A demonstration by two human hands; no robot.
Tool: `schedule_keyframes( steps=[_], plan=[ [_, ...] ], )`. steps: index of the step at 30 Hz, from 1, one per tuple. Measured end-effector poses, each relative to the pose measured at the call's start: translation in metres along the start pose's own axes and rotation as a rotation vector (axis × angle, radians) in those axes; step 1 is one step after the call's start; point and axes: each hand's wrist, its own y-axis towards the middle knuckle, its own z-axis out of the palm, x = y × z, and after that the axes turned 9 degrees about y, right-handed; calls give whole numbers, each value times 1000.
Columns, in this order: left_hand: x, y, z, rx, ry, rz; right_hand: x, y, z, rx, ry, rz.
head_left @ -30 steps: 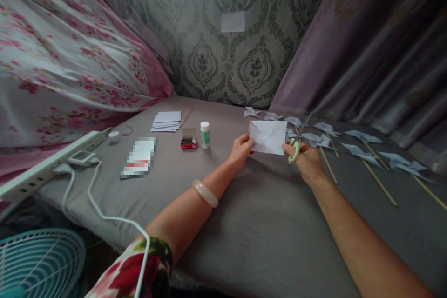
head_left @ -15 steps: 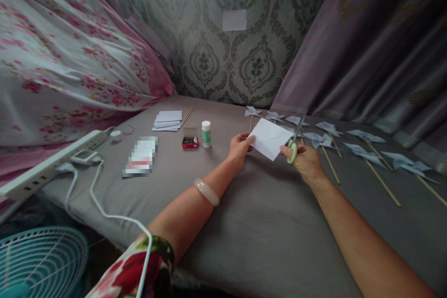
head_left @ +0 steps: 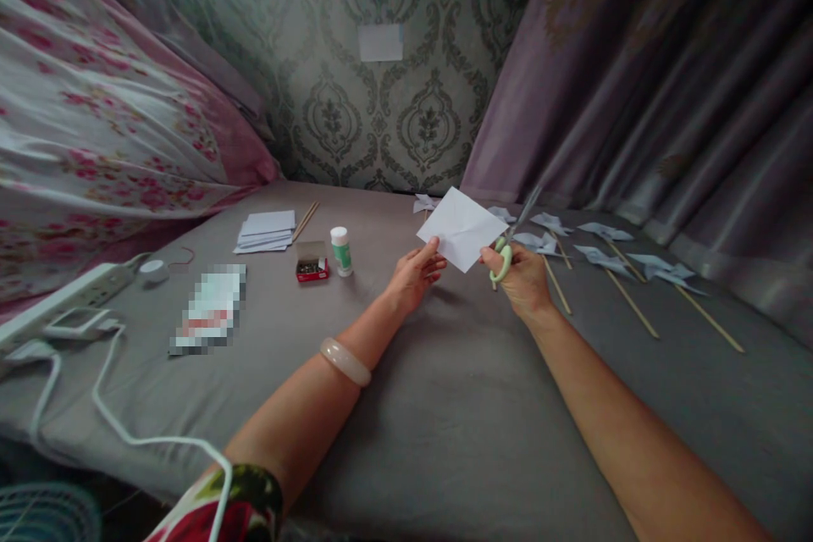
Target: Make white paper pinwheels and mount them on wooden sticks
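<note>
A white square sheet of paper (head_left: pixel 462 227), with faint creases, is held up with one corner pointing toward me. My left hand (head_left: pixel 416 275) has its thumb on the paper's lower left edge, its other fingers partly showing below. My right hand (head_left: pixel 524 278) pinches the right corner under its thumb and also holds scissors (head_left: pixel 501 261) with pale green handles. Their blades point up and away from the paper. Behind and right of my hands lie several white paper pinwheels (head_left: pixel 603 231) on wooden sticks.
Left on the grey bedding (head_left: pixel 419 406) are a paper stack (head_left: pixel 265 230), wooden sticks (head_left: pixel 306 221), a small red box (head_left: pixel 312 264) of metal bits, a glue stick (head_left: pixel 341 251) and a blurred packet (head_left: pixel 212 305). A power strip (head_left: pixel 69 301) with white cables lies at far left.
The paper has turned from edge-on level to corner-down between my hands. My left hand has shifted its grip from a corner to an edge. The whole view has swung slightly right.
</note>
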Motion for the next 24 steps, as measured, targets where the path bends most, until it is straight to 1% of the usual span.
schedule_keyframes(
  steps=[3, 5, 10, 14, 18, 21, 24],
  plan=[
    [0, -5, 5, 61, 34, 8, 2, 0, 1, -1, 12, -13],
    [1, -8, 9, 64, 62, 16, 3, 0, 2, 10, 26, -1],
    [6, -10, 13, 41, 109, 56, 1, -1, 5, 10, 61, 18],
    [8, -10, 13, 15, 133, 81, -1, -1, 7, -7, 65, 23],
    [7, -10, 12, -23, 133, 81, -1, -3, 8, -13, 32, 63],
    [6, -8, 10, -63, 114, 82, 1, -5, 9, 4, -10, 81],
    [2, -5, 6, -97, 87, 87, 0, -7, 9, 50, -70, 106]
  ],
)
